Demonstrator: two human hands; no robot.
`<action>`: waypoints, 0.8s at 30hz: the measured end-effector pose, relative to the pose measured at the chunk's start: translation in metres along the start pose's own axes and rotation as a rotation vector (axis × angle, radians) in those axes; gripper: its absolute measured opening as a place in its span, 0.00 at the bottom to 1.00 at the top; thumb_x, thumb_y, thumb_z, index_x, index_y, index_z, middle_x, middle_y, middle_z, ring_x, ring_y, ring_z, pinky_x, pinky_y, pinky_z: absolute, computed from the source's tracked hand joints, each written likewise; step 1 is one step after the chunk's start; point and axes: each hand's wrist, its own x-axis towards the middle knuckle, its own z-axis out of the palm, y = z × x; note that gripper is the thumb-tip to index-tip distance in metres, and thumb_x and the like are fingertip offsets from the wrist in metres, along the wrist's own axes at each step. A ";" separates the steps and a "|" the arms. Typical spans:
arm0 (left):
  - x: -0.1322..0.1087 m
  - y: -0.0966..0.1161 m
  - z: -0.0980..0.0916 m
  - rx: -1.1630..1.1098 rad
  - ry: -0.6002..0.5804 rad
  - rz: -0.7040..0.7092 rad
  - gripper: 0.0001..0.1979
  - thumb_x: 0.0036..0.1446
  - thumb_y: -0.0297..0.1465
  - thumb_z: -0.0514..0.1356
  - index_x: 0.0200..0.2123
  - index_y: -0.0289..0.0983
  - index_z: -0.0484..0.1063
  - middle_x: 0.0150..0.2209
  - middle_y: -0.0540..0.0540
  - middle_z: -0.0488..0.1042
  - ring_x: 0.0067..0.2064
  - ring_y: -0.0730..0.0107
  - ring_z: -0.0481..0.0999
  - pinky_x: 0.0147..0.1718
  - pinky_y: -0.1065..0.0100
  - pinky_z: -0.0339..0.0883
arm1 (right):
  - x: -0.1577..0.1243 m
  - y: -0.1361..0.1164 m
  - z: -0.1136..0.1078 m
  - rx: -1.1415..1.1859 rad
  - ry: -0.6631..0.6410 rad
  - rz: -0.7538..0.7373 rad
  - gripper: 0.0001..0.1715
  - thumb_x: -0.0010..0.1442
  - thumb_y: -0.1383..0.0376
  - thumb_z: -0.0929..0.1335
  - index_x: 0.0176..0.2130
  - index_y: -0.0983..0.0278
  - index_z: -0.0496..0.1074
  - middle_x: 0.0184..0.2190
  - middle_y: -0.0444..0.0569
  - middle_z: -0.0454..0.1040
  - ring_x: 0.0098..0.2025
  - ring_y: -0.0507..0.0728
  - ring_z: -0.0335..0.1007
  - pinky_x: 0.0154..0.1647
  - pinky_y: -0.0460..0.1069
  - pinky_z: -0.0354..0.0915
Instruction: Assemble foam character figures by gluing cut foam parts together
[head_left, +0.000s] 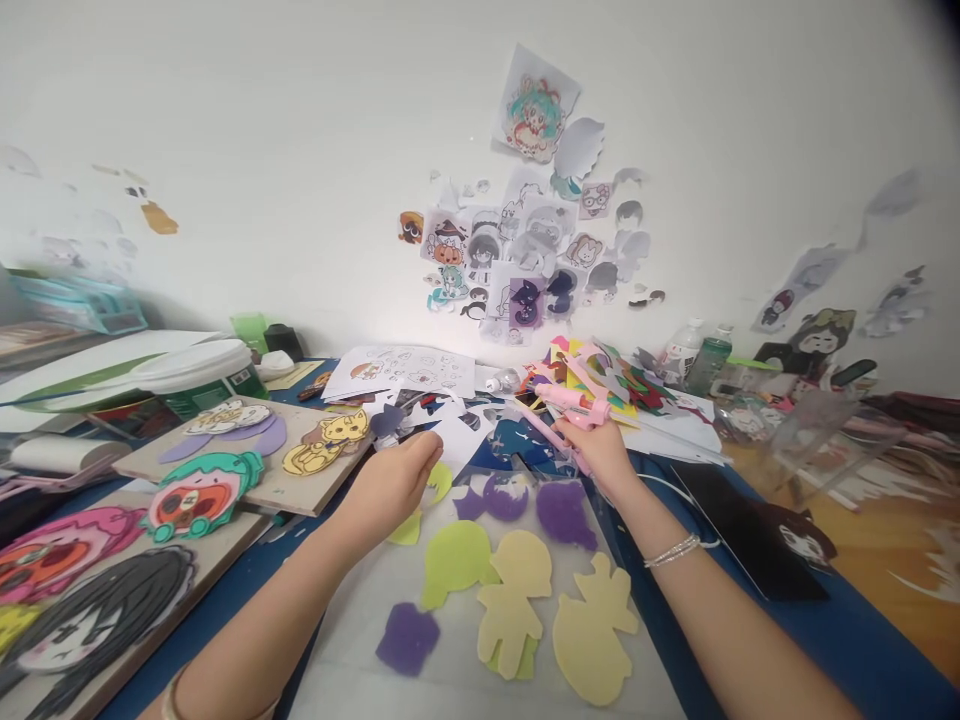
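Observation:
My right hand [606, 458] is wrapped around the handle of a pink glue gun [576, 404], held over the far right of a pale mat [341, 665]. My left hand [394, 490] is closed above the mat's far left, fingertips pressed together; what they hold, if anything, is hidden. A dark purple cutout [387, 421] shows just beyond it. On the mat lie felt-like cutouts: a lime green piece [456, 558], a purple square-like piece [407, 637], a purple blob [564, 512], a cream figure [514, 595] and a second cream shape [596, 640].
At left, boards [300, 493] carry finished-looking character cutouts, with a white-lidded tub [196, 368] behind. Scraps of coloured sheet [592, 370] pile up at the back. Bottles [709, 360] stand back right. A black sheet [750, 530] lies right of my forearm, near a white cord [675, 488].

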 end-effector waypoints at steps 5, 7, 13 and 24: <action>0.000 -0.008 0.005 -0.086 0.042 0.180 0.15 0.62 0.36 0.43 0.28 0.38 0.63 0.28 0.48 0.71 0.28 0.72 0.68 0.25 0.73 0.55 | -0.003 -0.004 0.000 -0.049 0.020 0.004 0.09 0.40 0.62 0.70 0.19 0.65 0.68 0.13 0.41 0.65 0.18 0.51 0.59 0.18 0.46 0.56; 0.000 -0.011 0.007 -0.094 0.078 0.209 0.16 0.62 0.37 0.45 0.26 0.38 0.64 0.26 0.48 0.70 0.27 0.73 0.68 0.25 0.73 0.55 | -0.004 -0.004 0.001 -0.061 0.021 0.001 0.09 0.39 0.62 0.70 0.19 0.65 0.67 0.13 0.40 0.65 0.18 0.51 0.59 0.18 0.46 0.56; 0.000 -0.014 0.009 0.020 0.126 0.229 0.19 0.61 0.38 0.47 0.20 0.37 0.60 0.19 0.50 0.64 0.21 0.75 0.62 0.21 0.73 0.50 | -0.004 -0.007 0.000 -0.088 0.013 0.013 0.08 0.38 0.63 0.69 0.19 0.65 0.67 0.13 0.41 0.65 0.18 0.51 0.59 0.19 0.46 0.56; 0.001 -0.005 0.005 0.039 -0.081 0.180 0.19 0.63 0.35 0.40 0.23 0.37 0.60 0.19 0.49 0.65 0.22 0.70 0.65 0.21 0.71 0.51 | 0.001 0.003 0.003 -0.089 0.026 0.008 0.10 0.38 0.61 0.69 0.22 0.66 0.70 0.14 0.41 0.65 0.19 0.51 0.59 0.18 0.46 0.56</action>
